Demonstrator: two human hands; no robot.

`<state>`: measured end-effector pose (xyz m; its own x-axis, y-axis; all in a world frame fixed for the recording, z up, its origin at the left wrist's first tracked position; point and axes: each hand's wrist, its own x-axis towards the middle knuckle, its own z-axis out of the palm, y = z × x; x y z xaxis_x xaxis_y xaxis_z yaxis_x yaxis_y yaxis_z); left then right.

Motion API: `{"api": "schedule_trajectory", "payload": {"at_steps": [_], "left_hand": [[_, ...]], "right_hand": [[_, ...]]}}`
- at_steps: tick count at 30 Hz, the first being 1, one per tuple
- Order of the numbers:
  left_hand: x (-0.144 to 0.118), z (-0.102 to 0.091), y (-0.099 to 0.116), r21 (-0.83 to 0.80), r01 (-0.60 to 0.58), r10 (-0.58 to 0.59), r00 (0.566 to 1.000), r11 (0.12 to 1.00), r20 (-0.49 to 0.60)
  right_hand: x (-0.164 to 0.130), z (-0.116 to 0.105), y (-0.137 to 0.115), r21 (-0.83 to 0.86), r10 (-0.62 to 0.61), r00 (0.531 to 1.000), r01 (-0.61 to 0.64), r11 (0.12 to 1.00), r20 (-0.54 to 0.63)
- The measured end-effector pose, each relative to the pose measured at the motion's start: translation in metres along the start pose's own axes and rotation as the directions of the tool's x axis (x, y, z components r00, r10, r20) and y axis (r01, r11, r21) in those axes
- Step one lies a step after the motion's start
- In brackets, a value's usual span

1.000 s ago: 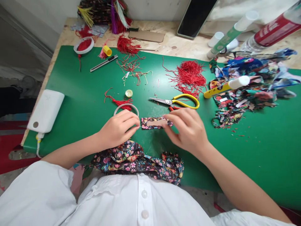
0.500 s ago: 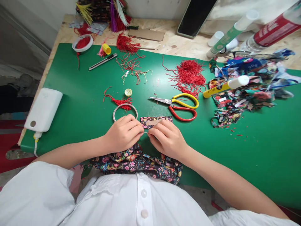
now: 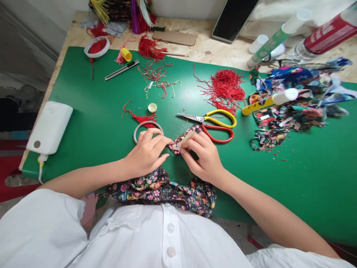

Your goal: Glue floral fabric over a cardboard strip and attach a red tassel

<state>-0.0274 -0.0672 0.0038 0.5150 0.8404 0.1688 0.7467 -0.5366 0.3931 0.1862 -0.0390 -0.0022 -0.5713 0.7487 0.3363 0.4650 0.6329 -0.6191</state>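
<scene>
A small floral fabric piece (image 3: 186, 137) with a tan strip along its middle lies slanted on the green mat, its right end tipped away from me. My right hand (image 3: 205, 158) is closed in a pinch at its near side, partly covering it. At the piece's left end, the index fingertip of my left hand (image 3: 149, 152) touches the edge, thumb held apart. Behind the left hand is a roll of tape (image 3: 136, 132), with a red tassel (image 3: 143, 118) just beyond. Dark floral cloth (image 3: 156, 191) is bunched between my hands and my shirt.
Scissors (image 3: 220, 124) with yellow and red handles lie just beyond my right hand. Farther off are a cutter knife (image 3: 122, 70), red threads (image 3: 226, 87), a glue stick (image 3: 270, 101) and fabric scraps (image 3: 304, 111). A white power bank (image 3: 50, 127) sits at the left edge.
The floral piece has turned from lying level to a slant, right end away from me. My left fingers have spread from a pinch. The thin pale strip between my hands no longer shows.
</scene>
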Motion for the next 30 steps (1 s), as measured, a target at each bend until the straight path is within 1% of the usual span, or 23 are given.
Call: {"api": "schedule_trajectory", "payload": {"at_steps": [4, 7, 12, 15, 20, 24, 30], "left_hand": [[-0.001, -0.001, -0.001, 0.035, -0.061, 0.061, 0.998, 0.998, 0.005], [-0.001, -0.001, -0.002, 0.059, -0.117, 0.117, 0.993, 0.991, -0.001], [-0.001, -0.001, -0.002, 0.078, -0.192, 0.193, 0.981, 0.978, -0.014], [-0.001, 0.0, -0.001, 0.056, -0.21, 0.211, 0.977, 0.976, -0.017], [-0.001, 0.001, -0.001, 0.024, -0.211, 0.211, 0.977, 0.977, -0.017], [0.0, 0.0, -0.001, 0.059, -0.225, 0.227, 0.974, 0.972, -0.021], [0.0, 0.0, -0.002, 0.099, -0.269, 0.272, 0.962, 0.958, -0.023]], "right_hand": [[0.002, 0.0, -0.001, -0.068, 0.007, 0.998, -0.003, 0.998, 0.07], [0.005, -0.004, 0.004, -0.113, -0.03, 0.993, 0.043, 0.993, 0.116], [0.01, -0.014, 0.017, -0.081, -0.115, 0.965, 0.137, 0.987, 0.237], [0.011, -0.015, 0.021, -0.076, -0.135, 0.949, 0.163, 0.984, 0.286], [0.011, -0.011, 0.023, -0.11, -0.132, 0.947, 0.17, 0.979, 0.294], [0.01, -0.008, 0.024, -0.151, -0.131, 0.947, 0.182, 0.972, 0.293], [0.009, -0.006, 0.025, -0.238, -0.169, 0.943, 0.24, 0.941, 0.285]]}}
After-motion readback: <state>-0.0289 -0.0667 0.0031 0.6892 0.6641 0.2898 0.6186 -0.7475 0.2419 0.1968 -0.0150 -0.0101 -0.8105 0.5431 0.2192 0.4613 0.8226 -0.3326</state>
